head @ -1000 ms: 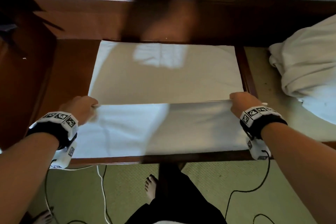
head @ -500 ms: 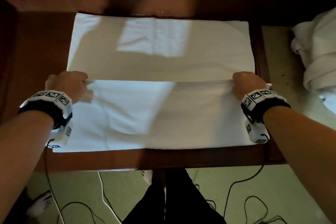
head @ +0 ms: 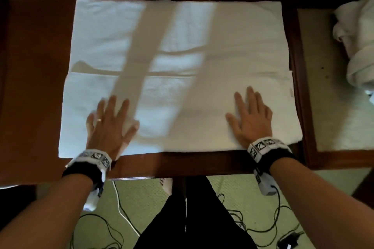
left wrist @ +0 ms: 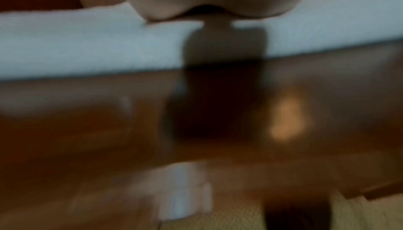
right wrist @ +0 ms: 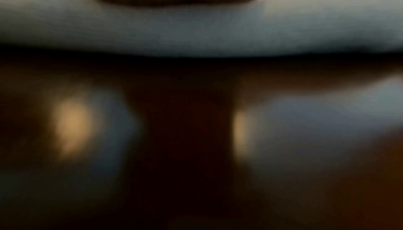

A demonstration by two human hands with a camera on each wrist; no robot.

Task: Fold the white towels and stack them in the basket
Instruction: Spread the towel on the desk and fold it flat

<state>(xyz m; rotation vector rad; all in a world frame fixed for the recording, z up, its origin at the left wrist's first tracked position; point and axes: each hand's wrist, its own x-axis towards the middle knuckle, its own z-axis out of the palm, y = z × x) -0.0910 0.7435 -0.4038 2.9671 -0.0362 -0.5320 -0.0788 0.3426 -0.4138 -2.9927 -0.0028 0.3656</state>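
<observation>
Under both hands' flat, spread fingers: folded white towel on table.

Dark reddish wooden counter, glossy, light patches reflected on it. Lower pale surface with dark wooden rim to right of counter. Green textured carpet below near edge. Black cables and one white cable trailing across carpet. Small black adapter on carpet at lower right. Black trousers and bare foot under counter edge.
</observation>
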